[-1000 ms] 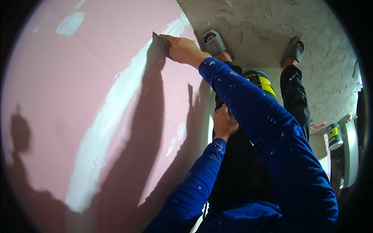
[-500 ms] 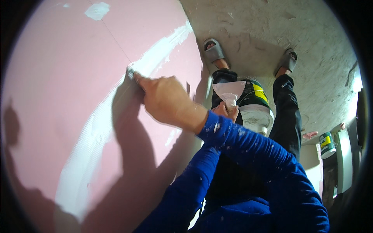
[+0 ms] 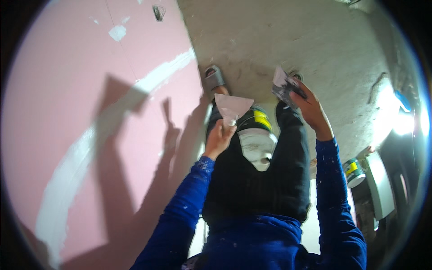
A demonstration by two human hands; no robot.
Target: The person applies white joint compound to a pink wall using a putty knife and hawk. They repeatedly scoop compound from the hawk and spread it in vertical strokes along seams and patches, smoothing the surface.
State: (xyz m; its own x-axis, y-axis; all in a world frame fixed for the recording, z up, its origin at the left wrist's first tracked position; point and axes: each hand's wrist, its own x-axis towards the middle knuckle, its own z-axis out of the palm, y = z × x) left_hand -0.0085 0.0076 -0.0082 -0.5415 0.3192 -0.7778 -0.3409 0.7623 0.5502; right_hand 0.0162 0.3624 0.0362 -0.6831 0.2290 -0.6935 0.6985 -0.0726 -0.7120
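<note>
Pink wall board (image 3: 148, 49) fills the left side, its right edge meeting the rough grey concrete floor (image 3: 243, 36) along a bent line. Down the board curves a broad white filler band (image 3: 83, 150), crossed by dark shadow. Left hand (image 3: 219, 139) is clamped round the handle of a flared, flat-bladed putty knife (image 3: 234, 107), the blade fanning away from the body, just right of the wall's edge. Right hand (image 3: 310, 105) is closed on a flat rectangular scraper (image 3: 285, 85) smeared with pale filler, above the floor and well apart from the wall. Between the two tools lies an open gap, with bare floor beyond it. Below the gap, a dark green bucket with a yellow patch (image 3: 262, 120) sits between the legs in black trousers (image 3: 288, 148), leaving little room there. Another green-and-yellow bucket (image 3: 354, 173) is near the right rim.

Half a second ago the right hand was at the filler band, its forearm crossing over the left one; now the forearms are uncrossed and well apart. The left hand grips the same knife as then.
</note>
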